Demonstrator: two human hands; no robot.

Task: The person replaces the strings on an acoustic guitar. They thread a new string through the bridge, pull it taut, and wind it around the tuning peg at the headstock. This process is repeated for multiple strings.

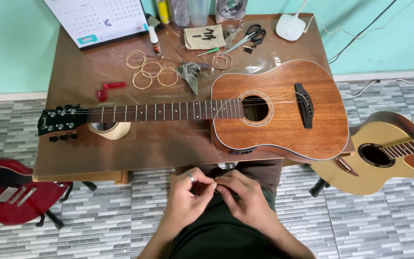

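The left hand (186, 191), a ring on one finger, and the right hand (243, 193) meet fingertip to fingertip over the lap, below the table (73, 158) edge. Both are pinched nearly closed around something thin between them, perhaps a string (215, 186); it is too fine to tell for sure. On the table lies a brown acoustic guitar (283, 110), neck pointing left, its head resting over a tape roll (113, 130). Behind the neck sit coiled strings (149, 74), a red winder (110, 88), a grey cloth (189, 73) and scissors (250, 36). A yellow guitar (384, 158) stands to the right, a red one (5, 192) to the left.
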